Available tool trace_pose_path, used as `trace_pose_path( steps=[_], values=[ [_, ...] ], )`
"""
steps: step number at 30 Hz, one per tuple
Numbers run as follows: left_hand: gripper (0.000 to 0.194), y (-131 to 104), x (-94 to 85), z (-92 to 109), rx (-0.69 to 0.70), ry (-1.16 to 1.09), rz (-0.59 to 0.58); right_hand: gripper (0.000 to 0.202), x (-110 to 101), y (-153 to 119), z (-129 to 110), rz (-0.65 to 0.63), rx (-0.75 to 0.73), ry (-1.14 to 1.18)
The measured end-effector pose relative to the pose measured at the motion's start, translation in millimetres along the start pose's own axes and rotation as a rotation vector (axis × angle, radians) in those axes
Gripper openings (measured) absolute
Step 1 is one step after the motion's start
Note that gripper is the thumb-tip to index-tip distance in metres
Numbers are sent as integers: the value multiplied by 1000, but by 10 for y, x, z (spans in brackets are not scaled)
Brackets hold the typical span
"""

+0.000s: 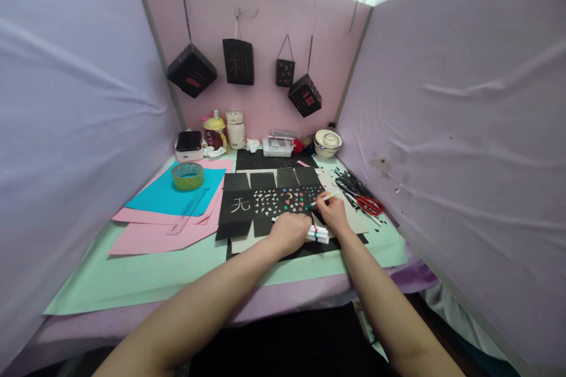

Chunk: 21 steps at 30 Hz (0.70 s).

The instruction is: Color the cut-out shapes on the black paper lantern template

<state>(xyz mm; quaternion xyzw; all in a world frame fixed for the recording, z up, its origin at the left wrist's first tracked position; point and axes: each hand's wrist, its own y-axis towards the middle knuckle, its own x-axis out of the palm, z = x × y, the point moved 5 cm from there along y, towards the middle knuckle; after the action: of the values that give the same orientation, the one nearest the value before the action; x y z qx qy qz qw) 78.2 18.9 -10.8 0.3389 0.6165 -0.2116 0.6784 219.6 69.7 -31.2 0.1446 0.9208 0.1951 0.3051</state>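
Observation:
A flat black paper cutout (pixel 230 227) with folding flaps lies before me, bearing a light character, white cut shapes and coloured stars, hearts and a moon. My right hand (pixel 333 215) is closed around a white marker (pixel 326 199), its green tip down at the cutout's right part. Several white markers (pixel 319 234) with coloured bands are gripped in my left hand (pixel 290 232), which rests on the cutout's near edge. One of these pens pokes out on the left side of that hand. Its fingers are mostly hidden from this angle.
Left lie pink and blue sheets (pixel 150 191), a tape roll (pixel 188 177) and a clear ruler (pixel 189 212). Right are red-handled scissors (pixel 370 205) among black scraps. Behind stand a bottle (pixel 236 132), a plastic box (pixel 277 147) and a lidded bowl (pixel 328 144). Black paper boxes (pixel 192 70) hang above.

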Motion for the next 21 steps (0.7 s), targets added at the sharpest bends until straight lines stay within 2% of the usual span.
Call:
trace_pose_path(
  steps=[13, 21],
  values=[
    [11, -14, -27, 4, -15, 21, -8, 22, -22, -5, -43, 16, -13, -28],
    [15, -14, -4, -13, 9, 0, 19, 21, -15, 4, -58, 2, -25, -16]
  ],
)
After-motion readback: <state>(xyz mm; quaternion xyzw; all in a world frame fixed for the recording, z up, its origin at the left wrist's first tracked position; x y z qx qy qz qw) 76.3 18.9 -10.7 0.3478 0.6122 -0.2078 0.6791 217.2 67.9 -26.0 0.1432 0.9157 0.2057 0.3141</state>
